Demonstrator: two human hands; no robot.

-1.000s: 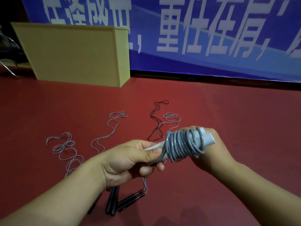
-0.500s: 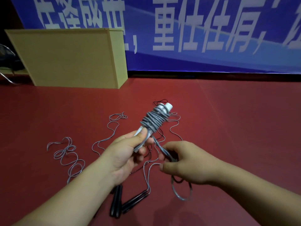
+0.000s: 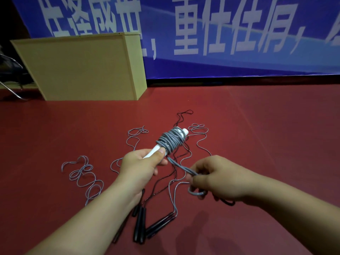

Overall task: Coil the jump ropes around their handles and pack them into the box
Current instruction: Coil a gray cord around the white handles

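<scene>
A blue banner (image 3: 239, 34) with white characters spans the top; a tan box (image 3: 82, 69) stands upper left on red floor (image 3: 276, 144). Centre frame, the left hand (image 3: 139, 166) grips white handles (image 3: 156, 150) wrapped in grey rope (image 3: 170, 139); the right hand (image 3: 219, 178) pinches its tail. Slack could loosen the coil. Uncoiled ropes (image 3: 82, 173) lie below.

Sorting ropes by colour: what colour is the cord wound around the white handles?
Grey, seen in the head view: the cord coiled on the white handles.
</scene>
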